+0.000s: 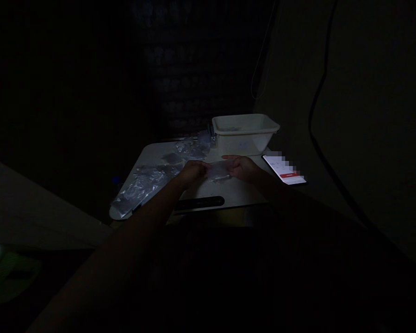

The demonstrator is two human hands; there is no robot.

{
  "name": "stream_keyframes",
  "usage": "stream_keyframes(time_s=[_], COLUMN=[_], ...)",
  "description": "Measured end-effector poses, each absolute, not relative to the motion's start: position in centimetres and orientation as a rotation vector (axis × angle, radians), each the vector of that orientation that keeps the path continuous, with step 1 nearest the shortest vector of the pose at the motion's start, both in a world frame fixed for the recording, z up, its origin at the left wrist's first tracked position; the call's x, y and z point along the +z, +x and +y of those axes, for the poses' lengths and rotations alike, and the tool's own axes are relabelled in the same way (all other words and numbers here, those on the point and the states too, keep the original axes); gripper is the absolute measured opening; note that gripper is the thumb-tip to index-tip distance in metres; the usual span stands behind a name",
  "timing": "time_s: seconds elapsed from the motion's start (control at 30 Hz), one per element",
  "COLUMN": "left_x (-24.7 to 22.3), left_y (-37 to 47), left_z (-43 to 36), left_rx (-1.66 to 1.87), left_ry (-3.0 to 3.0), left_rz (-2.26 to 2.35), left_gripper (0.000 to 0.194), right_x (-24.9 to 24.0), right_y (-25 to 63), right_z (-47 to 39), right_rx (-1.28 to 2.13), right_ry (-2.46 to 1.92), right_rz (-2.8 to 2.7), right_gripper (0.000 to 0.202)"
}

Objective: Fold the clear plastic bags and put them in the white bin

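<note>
Between my two hands is a small clear plastic bag [219, 171], held above the white table [240, 196]. My left hand [194, 172] is closed on the bag's left end. On the other side, my right hand [243, 168] grips the right end, its fingers partly behind the plastic. Dim light hides whether anything is inside the bag. Several crinkled clear plastic bags [141, 185] lie to the left of my left hand, and more loose plastic [192, 148] lies further back.
A white plastic tub [244, 143] stands at the table's back right. A lit phone [280, 169] lies at the right edge. A dark strip [201, 202] runs along the front edge. A black cable [313, 125] hangs at right, and a green basket [11, 275] is low at left.
</note>
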State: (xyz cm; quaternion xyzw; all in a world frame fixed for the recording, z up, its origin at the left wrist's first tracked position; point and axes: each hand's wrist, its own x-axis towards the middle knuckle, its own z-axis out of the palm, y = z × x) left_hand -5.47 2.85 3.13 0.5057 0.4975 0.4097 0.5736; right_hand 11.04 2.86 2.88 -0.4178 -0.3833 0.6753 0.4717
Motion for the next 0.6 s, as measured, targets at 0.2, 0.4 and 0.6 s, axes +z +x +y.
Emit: stream_keyframes(time_s=[0.2, 0.4, 0.6], left_x=[1.7, 0.9, 0.8], left_y=[-5.9, -5.3, -3.6], left_z=[3.6, 2.6, 0.9], left_rx=[0.868, 0.726, 0.042], left_ry=[1.552, 2.189, 2.544], left_rz=[1.387, 1.392, 1.538], left_gripper=[0.011, 0.029, 0.051], right_x=[1.7, 1.4, 0.5], right_y=[12.1, 12.3, 9.8], right_z=[4.1, 4.3, 2.8], right_rx=[1.282, 0.602, 0.044], right_ry=[-1.402, -1.555, -1.407], right_rz=[-1.063, -1.518, -2.146], right_gripper=[0.014, 0.018, 0.037])
